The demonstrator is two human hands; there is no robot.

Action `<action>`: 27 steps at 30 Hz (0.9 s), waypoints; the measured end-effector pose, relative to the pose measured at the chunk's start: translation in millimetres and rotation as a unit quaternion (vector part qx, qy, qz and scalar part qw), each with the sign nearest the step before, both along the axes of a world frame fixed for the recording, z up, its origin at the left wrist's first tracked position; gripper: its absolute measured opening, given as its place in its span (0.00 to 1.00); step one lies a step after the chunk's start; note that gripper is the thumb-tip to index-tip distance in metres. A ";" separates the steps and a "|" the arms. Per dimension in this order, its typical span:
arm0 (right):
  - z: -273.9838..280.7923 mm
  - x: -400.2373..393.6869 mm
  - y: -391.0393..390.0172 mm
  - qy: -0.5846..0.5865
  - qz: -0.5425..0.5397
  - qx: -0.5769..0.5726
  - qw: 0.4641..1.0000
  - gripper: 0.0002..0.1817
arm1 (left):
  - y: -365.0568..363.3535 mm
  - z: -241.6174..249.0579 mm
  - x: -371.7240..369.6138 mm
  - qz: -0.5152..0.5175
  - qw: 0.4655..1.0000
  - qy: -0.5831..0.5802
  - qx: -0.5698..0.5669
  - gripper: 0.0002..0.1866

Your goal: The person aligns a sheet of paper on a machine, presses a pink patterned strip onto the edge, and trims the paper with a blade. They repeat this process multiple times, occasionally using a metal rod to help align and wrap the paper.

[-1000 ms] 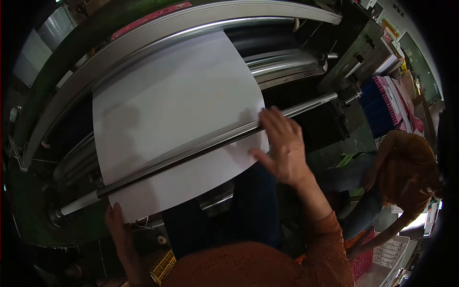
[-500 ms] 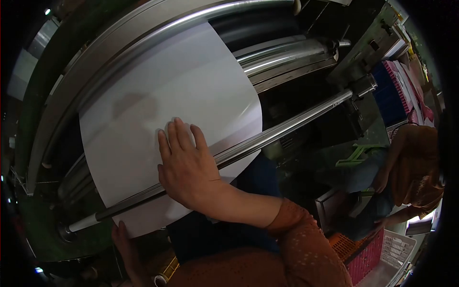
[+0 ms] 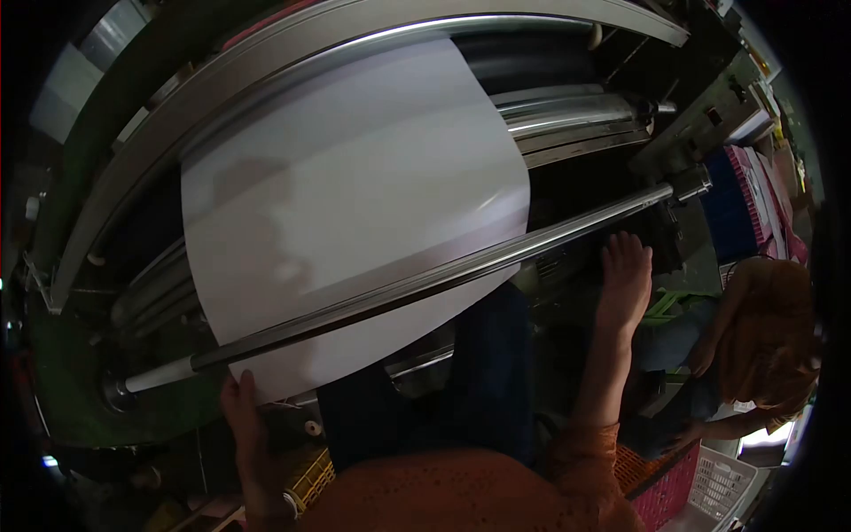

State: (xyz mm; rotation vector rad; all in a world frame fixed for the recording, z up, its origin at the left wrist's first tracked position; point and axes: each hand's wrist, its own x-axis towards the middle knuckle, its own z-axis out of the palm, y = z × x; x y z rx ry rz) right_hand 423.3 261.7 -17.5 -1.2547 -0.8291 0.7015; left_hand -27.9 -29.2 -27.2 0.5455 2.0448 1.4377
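Right hand [image 3: 624, 277] lifted off the white sheet [image 3: 355, 204] since half a second earlier, now fingers spread open just below the steel bar [image 3: 443, 277]. Left hand [image 3: 241, 410] unchanged, pinching the sheet's lower left corner.

A dim workshop surrounds the big green machine [image 3: 62, 417]. At three o'clock a blue crate [image 3: 722, 208] holds pink and white stacks; at five o'clock sit a pink basket [image 3: 669, 496] and a white basket [image 3: 722, 488], with bright light beside them.
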 end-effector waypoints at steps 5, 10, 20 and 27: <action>18.6 -79.3 6.1 0.516 0.263 0.055 0.813 0.20 | -2.9 -8.2 -1.2 0.023 0.998 -0.023 0.048 0.15; -0.7 -119.9 10.4 0.548 0.225 0.091 0.801 0.16 | 3.8 -3.6 7.3 0.014 0.997 -0.048 0.067 0.13; 29.9 -325.9 -126.3 0.539 0.348 -0.125 0.757 0.17 | 15.2 -46.1 1.8 -0.053 0.961 -0.131 0.237 0.07; 26.6 -408.5 -179.4 0.582 0.395 -0.229 0.673 0.15 | 11.6 -50.0 3.7 -0.073 0.966 -0.102 0.228 0.09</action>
